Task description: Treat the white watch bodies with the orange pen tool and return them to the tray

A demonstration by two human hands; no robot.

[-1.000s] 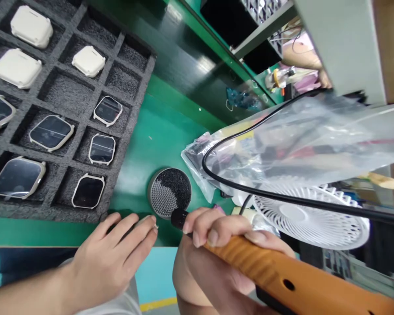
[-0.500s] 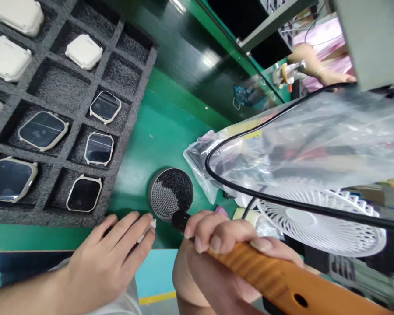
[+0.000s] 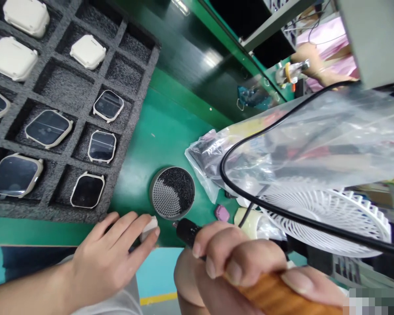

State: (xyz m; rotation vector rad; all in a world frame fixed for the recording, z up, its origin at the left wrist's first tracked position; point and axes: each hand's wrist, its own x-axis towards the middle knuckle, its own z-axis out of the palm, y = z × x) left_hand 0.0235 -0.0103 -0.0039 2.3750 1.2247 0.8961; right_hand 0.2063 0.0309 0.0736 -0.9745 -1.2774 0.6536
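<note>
My left hand (image 3: 110,256) is at the bench's front edge, fingers curved over a whitish watch case (image 3: 149,227); most of it is hidden under them. My right hand (image 3: 236,258) wraps round an orange-handled electric screwdriver (image 3: 188,232) with a black nose. Its tip points left, close to the watch case and just below a round tin (image 3: 166,199). Black granules cover part of the tin's dotted grey inside. At the left, a dark foam tray (image 3: 128,153) holds several watches (image 3: 88,190), some with dark screens up, others with white backs up.
A black cable (image 3: 269,201) loops across the right side, over clear plastic bags (image 3: 249,148). Beneath lie a white slotted round cover (image 3: 354,218) and a small pink block (image 3: 222,212). A dark panel stands behind the green bench top (image 3: 164,131). Another person's arm (image 3: 310,61) shows at upper right.
The screwdriver's nose has shifted slightly right and down, away from the tin, and its handle has swung lower. More of the watch case shows between my left fingers.
</note>
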